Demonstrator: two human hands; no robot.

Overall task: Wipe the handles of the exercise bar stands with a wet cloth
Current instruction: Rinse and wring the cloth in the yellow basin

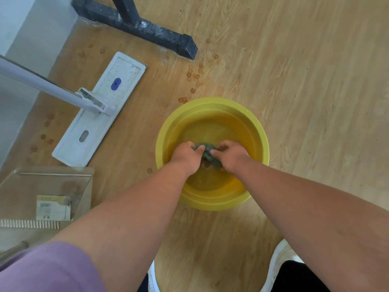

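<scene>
Both hands are clenched on the same bunched-up dark green cloth (207, 153), the left hand (186, 155) gripping its left end and the right hand (231, 155) its right, thumbs nearly meeting over the wad. It looks like a wringing or rinsing squeeze. The cloth sits low inside the yellow basin (212, 106), toward the person's side of it, over murky water whose depth I cannot judge from here.

The basin stands on the wooden floor (305, 81), just ahead of the person's white shoes (280, 264). Farther off, toward the top left corner of the floor, lies the black foot of an exercise bar stand (147, 31), dusty and speckled, with its upright rising out of sight. The handles themselves are not visible. Between stand and basin, to the left, a flat white mop head (101, 110) lies on the floor with its pale handle (37, 81) running off the left edge. Rust-coloured ring marks dot the boards around there.

To do this step well, I would say the cloth wants twisting firmly, the hands turning opposite ways, and held over the basin so the run-off falls back in instead of onto the boards. It should come out damp, not dripping, since a sopping cloth would only streak the handles and wet the floor further. Given how cloudy the water looks, a final squeeze matters all the more.
</scene>
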